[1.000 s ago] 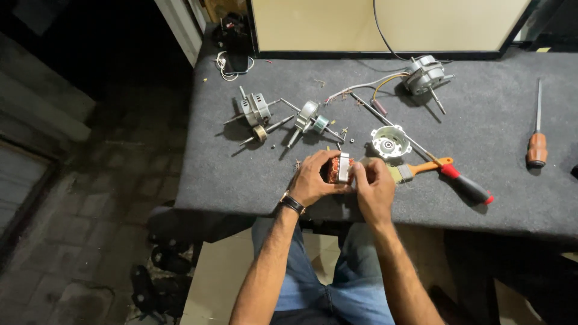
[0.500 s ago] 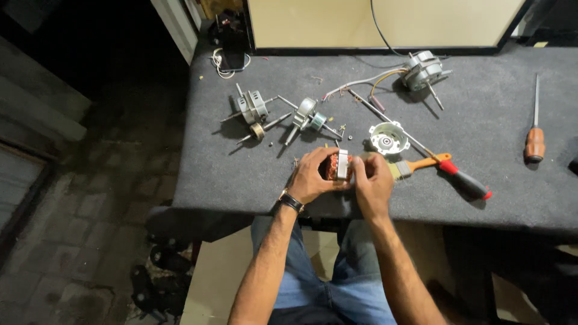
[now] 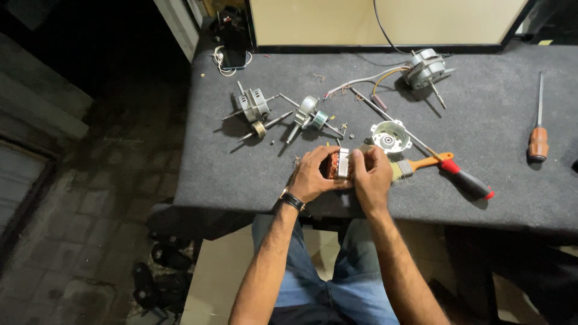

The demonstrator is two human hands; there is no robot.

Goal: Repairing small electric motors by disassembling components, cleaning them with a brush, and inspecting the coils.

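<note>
Viewed from the head camera, we see a workbench covered in dark grey felt-like fabric point(image 3: 253, 174), whose near edge runs just below the hands and whose left edge drops to a dim paved floor; the widest bare stretches of cloth lie at the left front and between the red-handled screwdriver point(image 3: 466, 180) and the wooden-handled screwdriver point(image 3: 537, 141) at far right. We hold a small motor stator point(image 3: 338, 165), a stack of pale steel laminations with copper-coloured windings bulging at each side, just above the bench's front margin. Our left hand point(image 3: 313, 177) wraps the winding on its side with curled fingers, a dark wristwatch point(image 3: 291, 200) at the wrist; our right hand point(image 3: 373, 177) clamps the opposite side, so both hands are closed on the stator. Just beyond the right hand sits a round pale metal end cap point(image 3: 391, 135) with a central bearing hole, and an orange-handled paintbrush point(image 3: 418, 165) lies beside it. Farther back rest two shafted motor assemblies point(image 3: 253, 108) point(image 3: 310, 114) and, well apart at the rear, a wired motor point(image 3: 424, 66) with coloured leads.
</note>
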